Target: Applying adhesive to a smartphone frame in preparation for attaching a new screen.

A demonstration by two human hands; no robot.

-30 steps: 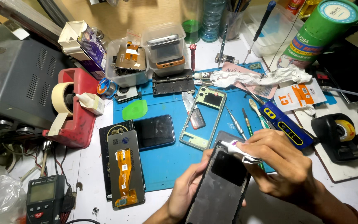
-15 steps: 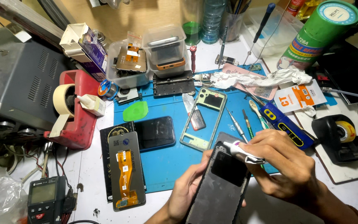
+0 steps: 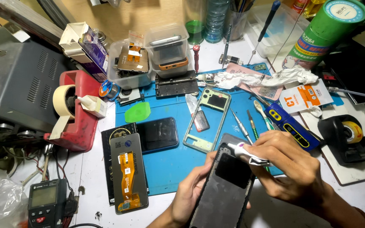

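Dark phone panel (image 3: 227,188) tilted at bottom centre, over near edge of blue mat (image 3: 170,169). Left hand (image 3: 191,194) cups panel from below-left, fingers wrapped on its edge. Right hand (image 3: 290,173) pinches white wipe (image 3: 248,153) between thumb and fingers, pressing it on panel's upper right corner. Just above grip: green phone frame (image 3: 207,120), tweezers (image 3: 241,126). Left of grip: screen with orange flex cable (image 3: 127,177), black phone (image 3: 157,134). Right of grip: blue tool (image 3: 287,123), tape dispenser (image 3: 345,137).
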